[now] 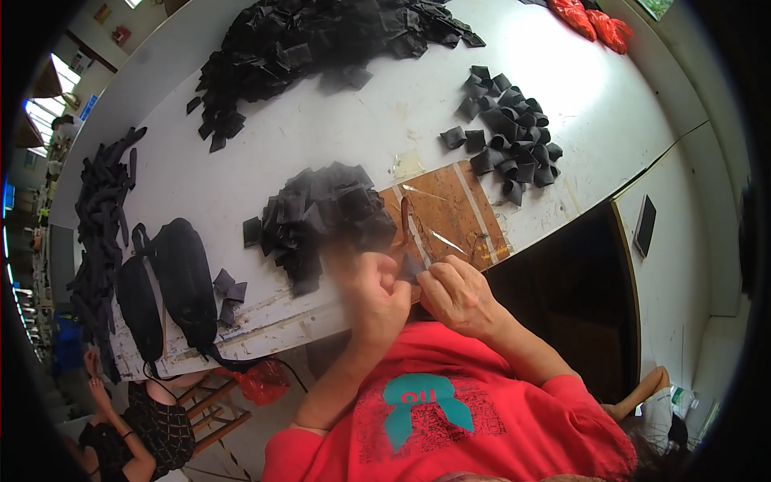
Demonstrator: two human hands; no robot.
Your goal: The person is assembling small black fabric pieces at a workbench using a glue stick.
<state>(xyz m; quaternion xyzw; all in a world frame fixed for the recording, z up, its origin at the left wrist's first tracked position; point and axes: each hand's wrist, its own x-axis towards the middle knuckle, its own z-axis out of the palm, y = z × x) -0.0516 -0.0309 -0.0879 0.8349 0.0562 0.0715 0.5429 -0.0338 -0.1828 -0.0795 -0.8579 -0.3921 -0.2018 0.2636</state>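
Note:
Above the near edge of the table, a small dark fabric piece [410, 268] is pinched between my two hands. My right hand [459, 296] has its fingers closed on the piece's right side. My left hand [377, 301] grips the other side with bent fingers, some of them smeared by motion. Just beyond lies a brown board [462, 201] with pale strips and a dark, slim upright tool [405, 217]. Beside my left hand a heap of flat black fabric squares [321, 209] rests on the table. Looped black fabric pieces [518, 132] are gathered past the board.
A large black fabric pile [297, 48] covers the far side of the white table [265, 128]. Long dark strips [100, 209] and two black padded pouches [185, 273] lie at left. Red plastic bags [590, 20] sit far right, a phone-like slab [645, 225] nearer. Other people are around.

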